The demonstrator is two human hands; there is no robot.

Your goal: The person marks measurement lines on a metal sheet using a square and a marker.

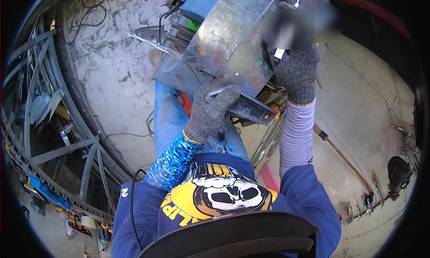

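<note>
My left hand (212, 112), in a grey knit glove, is closed over the near end of a dark rectangular bar (252, 108) with pale metal edges and orange at its far end. The bar lies against the lower edge of a shiny sheet-metal piece (230, 34). At the sheet's right side is my right hand (298, 72), also gloved, its fingers curled. A small white label (279, 54) shows at its fingers; I cannot tell what it holds, as the area above is blurred. More grey knit (286, 2) appears beyond the blur.
A blue box-like object (200, 4) stands behind the sheet. On the left is a curved metal frame (65, 150) with metal strips inside. Dark cables (87, 9) lie on the floor. To the right are a long copper-coloured rod (349, 165) and several hand tools (376, 186).
</note>
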